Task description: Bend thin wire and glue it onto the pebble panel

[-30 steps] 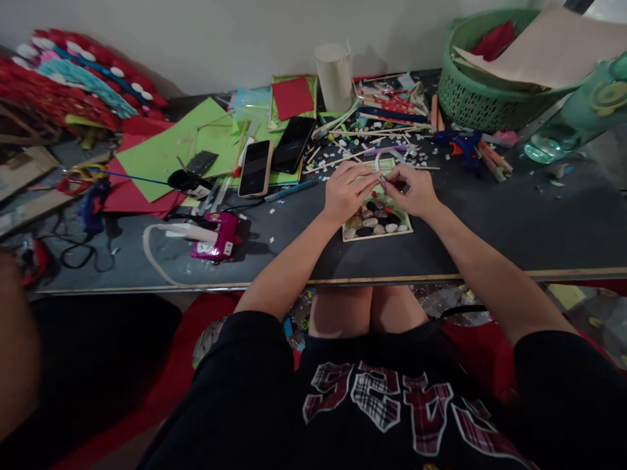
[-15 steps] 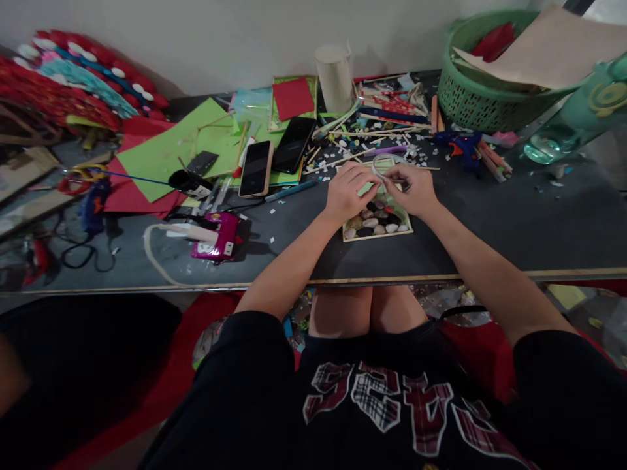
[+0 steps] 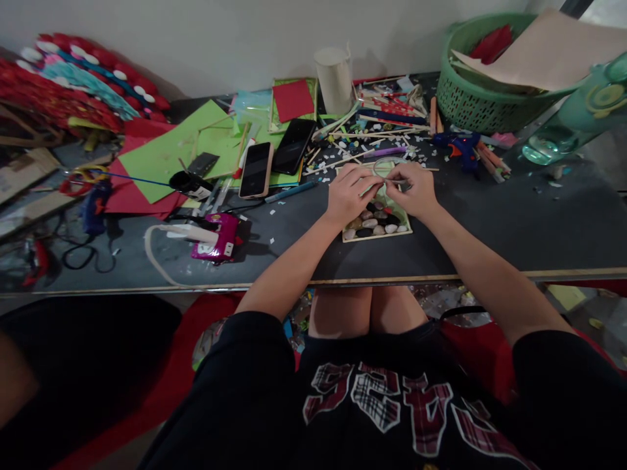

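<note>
A thin pale strip, bent into a loop, stands up between my two hands; its material is unclear. My left hand pinches it near its lower side. From the right, my right hand also has its fingers closed on the strip. Beneath both hands lies a small tray with a light wooden stick border. Several smooth stones, dark, brown and whitish, fill its near half. My hands cover much of the tray's far half, where some green shows.
Phones, wooden sticks and paper scraps lie beyond my hands. To the left is a magenta power adapter with a white plug and cable. A blue glue gun, green basket and bottle stand right. Another person sits at the left.
The loop has turned a little and looks rounder and wider above my fingers. Both hands stay nearly in place, with the right fingers shifted slightly. The stones and tray have not moved.
</note>
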Demonstrator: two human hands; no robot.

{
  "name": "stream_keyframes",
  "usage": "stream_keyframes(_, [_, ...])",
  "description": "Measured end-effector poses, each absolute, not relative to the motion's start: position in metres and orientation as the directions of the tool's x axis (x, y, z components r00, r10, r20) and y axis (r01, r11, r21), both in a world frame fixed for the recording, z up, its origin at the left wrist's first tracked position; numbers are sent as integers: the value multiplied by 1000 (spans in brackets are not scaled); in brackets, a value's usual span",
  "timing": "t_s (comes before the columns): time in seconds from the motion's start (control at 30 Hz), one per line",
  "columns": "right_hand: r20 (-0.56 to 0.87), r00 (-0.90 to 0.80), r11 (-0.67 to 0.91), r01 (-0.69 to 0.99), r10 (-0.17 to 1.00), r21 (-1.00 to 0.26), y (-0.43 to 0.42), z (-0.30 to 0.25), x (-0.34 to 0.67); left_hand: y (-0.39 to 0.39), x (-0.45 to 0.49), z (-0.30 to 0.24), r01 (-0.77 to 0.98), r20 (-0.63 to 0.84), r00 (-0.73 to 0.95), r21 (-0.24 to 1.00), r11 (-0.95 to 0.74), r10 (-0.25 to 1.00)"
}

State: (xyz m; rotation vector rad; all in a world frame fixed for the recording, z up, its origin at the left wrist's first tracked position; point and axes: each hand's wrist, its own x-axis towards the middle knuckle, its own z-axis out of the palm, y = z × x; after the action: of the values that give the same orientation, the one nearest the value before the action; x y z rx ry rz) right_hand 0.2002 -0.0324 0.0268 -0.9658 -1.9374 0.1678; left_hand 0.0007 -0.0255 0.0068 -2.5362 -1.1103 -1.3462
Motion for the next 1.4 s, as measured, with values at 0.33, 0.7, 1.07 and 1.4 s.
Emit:
stream_keyframes(0.33, [719, -185, 711, 439, 669, -549, -45, 34, 192, -34, 9, 9, 566, 711, 469, 215, -796, 525])
stream_keyframes(0.7, [421, -200, 442, 77, 885, -894, -33, 32, 187, -24, 2, 6, 588, 613, 596, 106, -802, 519])
stream_keyframes(1.07, [420, -154, 428, 17, 894, -904, -27, 29, 190, -25, -7, 3, 567, 626, 633, 24, -823, 455])
stream_keyframes(1.4, [522, -223, 460, 800, 823, -384, -27, 32, 219, -10, -2, -1, 447, 578, 304, 616, -649, 758])
